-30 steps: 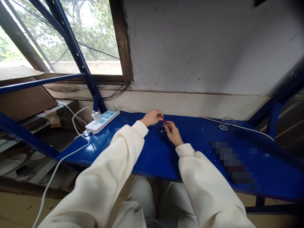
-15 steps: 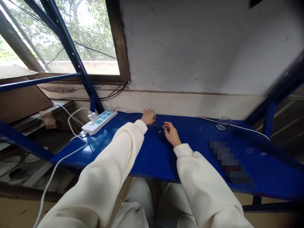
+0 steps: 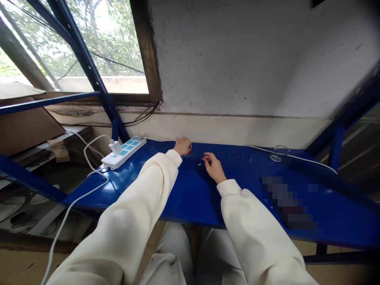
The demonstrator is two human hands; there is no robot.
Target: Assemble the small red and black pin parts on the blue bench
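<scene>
My left hand (image 3: 182,146) is at the far side of the blue table (image 3: 190,194), with its fingers closed round a small red object (image 3: 190,151). Most of that object is hidden by the fingers, so its kind does not show. My right hand (image 3: 214,167) hovers low over or rests on the table, to the right. Its fingers are loosely curled and slightly apart, and I see nothing in them. Between the hands, close to the right fingertips, lies a tiny white pointed piece (image 3: 199,164). Several tiny metal-looking pieces (image 3: 234,154) stand in a row beyond my right hand.
A white power strip (image 3: 123,152) with a plugged-in adapter (image 3: 115,147) lies at the left, its cable running off the table. At the right stand a clear glass (image 3: 279,154) and a blurred-out dark object (image 3: 286,202). A wall (image 3: 237,59) closes the back.
My left hand has shifted slightly left with the red object. My right hand and the white piece have stayed in place.
</scene>
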